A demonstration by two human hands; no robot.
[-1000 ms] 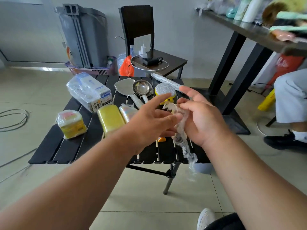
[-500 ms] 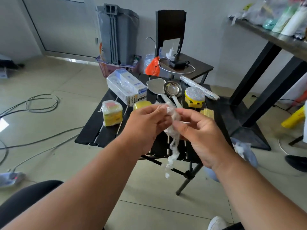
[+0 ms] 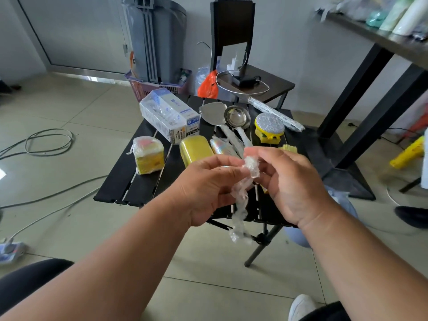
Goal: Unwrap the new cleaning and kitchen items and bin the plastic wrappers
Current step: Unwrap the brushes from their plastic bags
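Both hands work a twisted strip of clear plastic wrapper (image 3: 243,200) above the near edge of a black slatted table (image 3: 129,181) — left hand (image 3: 208,188) and right hand (image 3: 291,181) each pinch its crumpled top end betw. thumb and fingertips, fingers curled in on the film, the rest dangling toward 6 o'clock. Judged step: balling up a wrapper already off its item, ahead of binning. Next move likely calls for gathering the loose tail into one hand, then carrying it to a bin — poss. the bag-lined blue one (image 3: 342,212) at 3 o'clock, partly hidden by the right arm. At 12 o'clock, spatula (image 3: 212,113) and ladle (image 3: 237,118) show film on handles; wrapped sponge pack (image 3: 148,156) sits at 10 o'clock
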